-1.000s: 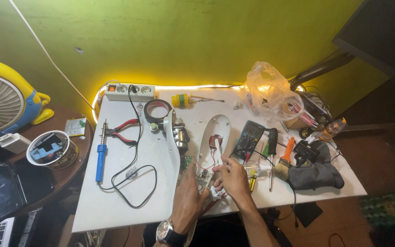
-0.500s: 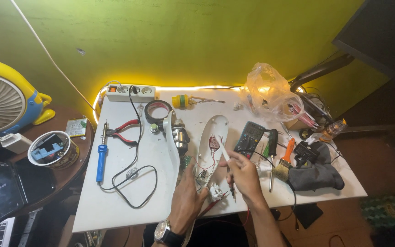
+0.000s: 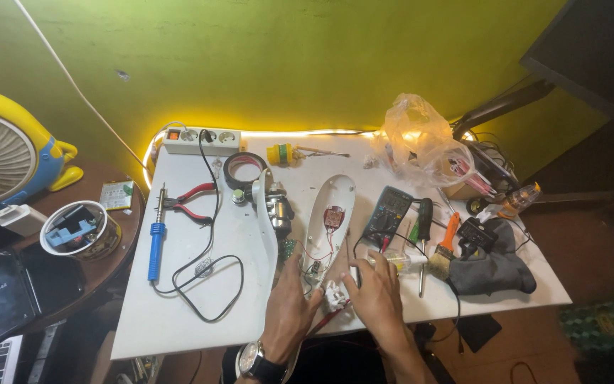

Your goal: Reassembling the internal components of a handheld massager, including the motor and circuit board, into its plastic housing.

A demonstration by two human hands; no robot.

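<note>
nearby, multimeter (image 3: 386, 213) and screwdrivers (image 3: 424, 231) flank right hand (image 3: 376, 291).

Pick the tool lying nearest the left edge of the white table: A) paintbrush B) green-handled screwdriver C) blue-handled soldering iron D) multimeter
C: the blue-handled soldering iron lies along the left side of the white table, beside the red-handled pliers, while the multimeter sits right of the opened white housing.
</note>
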